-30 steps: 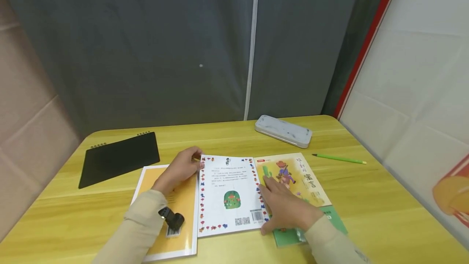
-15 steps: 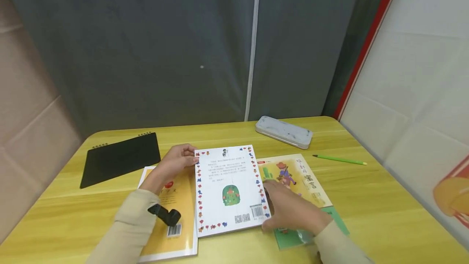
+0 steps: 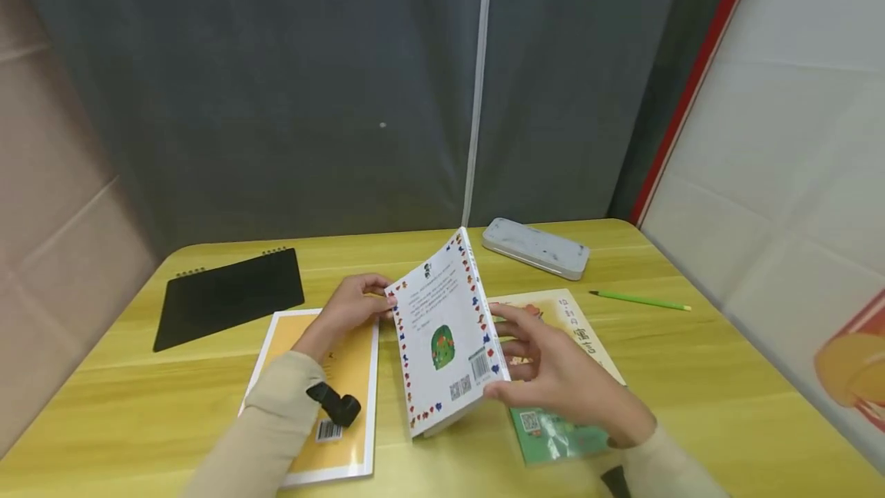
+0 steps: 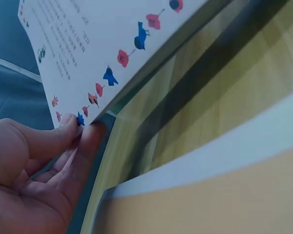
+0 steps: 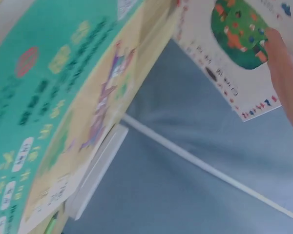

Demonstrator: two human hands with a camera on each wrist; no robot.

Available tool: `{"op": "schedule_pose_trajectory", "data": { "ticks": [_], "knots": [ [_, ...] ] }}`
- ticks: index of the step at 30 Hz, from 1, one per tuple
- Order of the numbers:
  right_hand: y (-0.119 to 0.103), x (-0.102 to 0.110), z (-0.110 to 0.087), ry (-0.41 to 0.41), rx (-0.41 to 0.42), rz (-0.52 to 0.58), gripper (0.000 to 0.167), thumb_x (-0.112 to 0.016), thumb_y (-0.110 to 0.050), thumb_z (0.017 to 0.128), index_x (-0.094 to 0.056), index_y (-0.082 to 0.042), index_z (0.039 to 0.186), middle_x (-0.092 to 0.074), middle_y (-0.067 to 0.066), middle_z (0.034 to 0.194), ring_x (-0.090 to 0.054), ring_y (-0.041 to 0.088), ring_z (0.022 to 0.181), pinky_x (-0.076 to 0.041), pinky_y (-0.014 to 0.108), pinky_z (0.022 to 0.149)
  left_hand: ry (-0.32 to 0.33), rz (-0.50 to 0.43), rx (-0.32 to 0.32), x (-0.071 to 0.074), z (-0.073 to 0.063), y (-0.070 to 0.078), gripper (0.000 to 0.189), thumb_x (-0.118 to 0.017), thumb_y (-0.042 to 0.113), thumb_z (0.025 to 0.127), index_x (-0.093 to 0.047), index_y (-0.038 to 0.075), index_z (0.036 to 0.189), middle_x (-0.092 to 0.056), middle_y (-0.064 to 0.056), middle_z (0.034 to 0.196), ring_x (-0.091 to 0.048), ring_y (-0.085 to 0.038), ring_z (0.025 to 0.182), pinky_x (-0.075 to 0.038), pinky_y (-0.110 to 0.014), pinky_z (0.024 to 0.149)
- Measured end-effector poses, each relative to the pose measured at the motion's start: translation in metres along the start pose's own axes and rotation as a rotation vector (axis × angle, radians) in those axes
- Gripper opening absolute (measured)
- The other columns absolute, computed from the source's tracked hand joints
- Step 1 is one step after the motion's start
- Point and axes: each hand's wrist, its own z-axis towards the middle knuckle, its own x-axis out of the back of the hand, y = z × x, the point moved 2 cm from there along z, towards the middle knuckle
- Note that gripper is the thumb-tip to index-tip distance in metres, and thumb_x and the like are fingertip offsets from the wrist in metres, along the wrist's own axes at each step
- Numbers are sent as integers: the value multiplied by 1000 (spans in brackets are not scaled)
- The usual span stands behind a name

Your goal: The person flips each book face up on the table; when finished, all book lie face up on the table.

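Observation:
A white book [image 3: 442, 344], its back cover edged with small red and blue birds and flowers, stands tilted with its right side raised. My left hand [image 3: 351, 306] pinches the book's upper left corner; the left wrist view shows the thumb [image 4: 63, 129] on the cover and fingers behind. At the right edge, my right hand [image 3: 556, 363] holds the book loosely, curved fingers at the spine and thumb over the lower corner. A yellow book [image 3: 332, 440] with white edges lies beneath the left forearm. Under the right hand lies a cream-and-green book [image 3: 577, 329], partly hidden.
A black spiral notebook [image 3: 231, 298] is at the table's left side. Toward the back right sits a grey speckled pencil case [image 3: 535, 247], and a green pencil [image 3: 639, 300] lies to the right. A dark curtain [image 3: 311, 98] rises behind the wooden table [image 3: 712, 398].
The white book has gone from lying flat to tilted, its right side raised and turned away from the cream-and-green book. The right hand has come up with its edge; the left hand keeps its corner.

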Motion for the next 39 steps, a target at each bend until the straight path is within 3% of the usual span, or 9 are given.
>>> {"op": "schedule_pose_trajectory", "data": {
  "ticks": [4, 10, 17, 20, 24, 28, 31, 35, 39],
  "knots": [
    [-7, -10, -1, 32, 52, 21, 71, -77, -6, 85, -40, 1, 145, -50, 25, 140, -61, 26, 117, -58, 34, 83, -13, -1, 4, -15, 1, -4, 23, -69, 0, 90, -66, -6, 112, -65, -17, 103, -67, -19, 78, -57, -34, 77],
    [-21, -28, 2, 74, 173, -13, 50, -73, -7, 90, -54, 3, 135, -57, 22, 130, -64, 27, 109, -59, 33, 78, -67, -35, -4, -39, 3, 1, 29, -68, 0, 91, -64, -6, 119, -67, -21, 114, -67, -24, 96, -55, -33, 86],
    [-32, -46, 5, 193, 237, -149, 42, -71, -5, 89, -61, 2, 130, -59, 13, 125, -62, 23, 108, -59, 28, 73, -267, -362, 24, -55, 7, 2, 45, -55, -8, 95, -46, -8, 139, -60, -28, 130, -66, -22, 104, -53, -35, 93],
    [-32, -50, 8, 210, 241, -211, 44, -70, -2, 88, -61, 5, 130, -58, 13, 126, -63, 23, 106, -58, 25, 72, -314, -460, 38, -56, 7, 1, 50, -54, -5, 96, -39, -4, 144, -57, -27, 134, -66, -21, 104, -52, -37, 95],
    [-30, -55, 10, 191, 239, -301, 45, -69, 0, 87, -59, 6, 131, -54, 12, 126, -64, 23, 100, -57, 20, 72, -251, -462, 30, -49, 4, 5, 55, -51, -15, 92, -39, 0, 144, -57, -26, 134, -67, -23, 103, -52, -41, 96],
    [-28, -60, 13, 163, 236, -374, 47, -70, -4, 88, -59, 2, 133, -53, 10, 127, -64, 19, 97, -56, 18, 72, -156, -382, -17, -36, 0, 14, 56, -48, -20, 89, -44, -1, 142, -55, -27, 137, -66, -23, 107, -53, -39, 95],
    [-27, -64, 15, 161, 237, -402, 48, -72, -7, 88, -60, 2, 133, -52, 9, 128, -64, 16, 94, -56, 18, 71, -154, -356, -29, -29, -4, 20, 42, -50, 8, 103, -46, -3, 142, -52, -26, 140, -65, -23, 109, -54, -34, 93],
    [-26, -69, 18, 164, 228, -451, 51, -74, -12, 87, -59, 2, 134, -52, 8, 128, -65, 12, 87, -56, 17, 70, -216, -346, -24, -22, -9, 29, 69, -34, 53, 104, -44, -3, 143, -52, -22, 133, -66, -22, 98, -55, -30, 87],
    [-24, -73, 23, 158, 229, -513, 54, -75, -15, 87, -58, 2, 135, -53, 8, 126, -63, 12, 86, -54, 15, 71, -222, -284, -33, -16, -11, 36, 68, -41, 52, 102, -51, -8, 133, -59, -10, 105, -63, -14, 76, -52, -26, 71]
  ]
}}
